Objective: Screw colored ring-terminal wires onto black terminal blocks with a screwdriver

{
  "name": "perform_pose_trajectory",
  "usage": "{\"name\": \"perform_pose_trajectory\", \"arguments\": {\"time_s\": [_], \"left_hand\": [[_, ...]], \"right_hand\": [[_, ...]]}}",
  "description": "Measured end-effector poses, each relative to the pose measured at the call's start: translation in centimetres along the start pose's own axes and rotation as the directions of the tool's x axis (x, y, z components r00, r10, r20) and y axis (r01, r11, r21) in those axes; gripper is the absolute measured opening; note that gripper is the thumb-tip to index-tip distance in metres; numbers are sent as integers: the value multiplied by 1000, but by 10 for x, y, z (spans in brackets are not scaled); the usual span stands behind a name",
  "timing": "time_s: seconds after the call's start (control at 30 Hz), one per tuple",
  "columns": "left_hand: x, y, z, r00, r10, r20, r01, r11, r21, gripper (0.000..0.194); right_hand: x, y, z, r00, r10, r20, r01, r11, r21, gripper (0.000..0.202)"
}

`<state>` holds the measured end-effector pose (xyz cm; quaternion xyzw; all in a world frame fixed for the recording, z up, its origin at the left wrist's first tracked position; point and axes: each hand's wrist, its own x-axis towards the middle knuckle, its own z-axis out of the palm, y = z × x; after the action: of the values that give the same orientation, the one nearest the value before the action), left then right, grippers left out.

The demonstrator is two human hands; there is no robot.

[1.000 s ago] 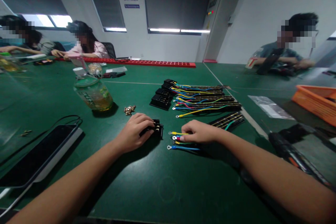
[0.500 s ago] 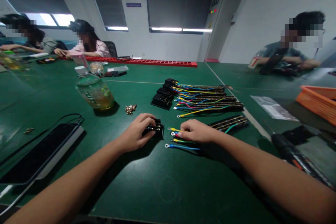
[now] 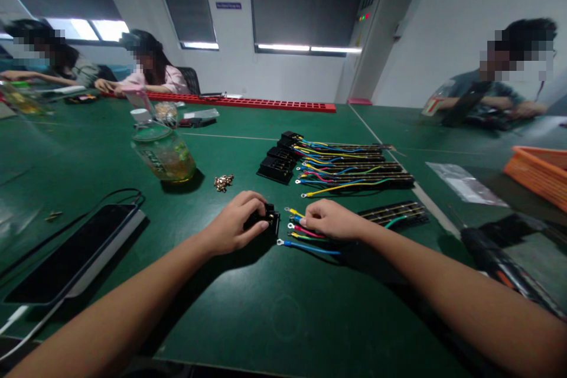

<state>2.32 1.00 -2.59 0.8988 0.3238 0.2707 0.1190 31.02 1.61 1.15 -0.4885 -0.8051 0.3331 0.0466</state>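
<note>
My left hand (image 3: 237,223) is wrapped round a small black block (image 3: 273,220) lying on the green table, its thumb and fingers on the block's left part. Just to the right, my right hand (image 3: 325,218) pinches a blue-sleeved wire (image 3: 298,219) near its ring terminal. Yellow, red and green wires lie round those fingertips, and a blue wire (image 3: 310,247) rests in front. They lead toward a black strip (image 3: 394,212) partly behind my right hand. Behind are several finished-looking black blocks (image 3: 277,168) with wired strips (image 3: 376,178). A pile of brass screws (image 3: 223,182) sits behind my left hand.
A bottle of tea (image 3: 163,156) stands at the left behind a phone (image 3: 73,254) with cables. On the right are a power tool (image 3: 509,269), a plastic bag (image 3: 463,182) and an orange basket (image 3: 538,174). Three people sit across the table (image 3: 230,319).
My right fingertips have shifted from the red wire to the blue-sleeved one behind it. My left hand stays on the black block. The whole view has shifted slightly.
</note>
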Motion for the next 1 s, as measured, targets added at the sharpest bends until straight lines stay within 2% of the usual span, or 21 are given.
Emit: {"name": "perform_pose_trajectory", "arguments": {"time_s": [0.33, 1.0], "left_hand": [[0, 1, -1, 1000, 15, -9, -15, 999, -28, 11], [4, 0, 0, 999, 10, -37, -13, 997, -78, 14]], "right_hand": [[-2, -4, 2, 998, -1, 58, -4, 996, 94, 33], [0, -4, 5, 1000, -12, 19, 11, 998, 54, 32]]}}
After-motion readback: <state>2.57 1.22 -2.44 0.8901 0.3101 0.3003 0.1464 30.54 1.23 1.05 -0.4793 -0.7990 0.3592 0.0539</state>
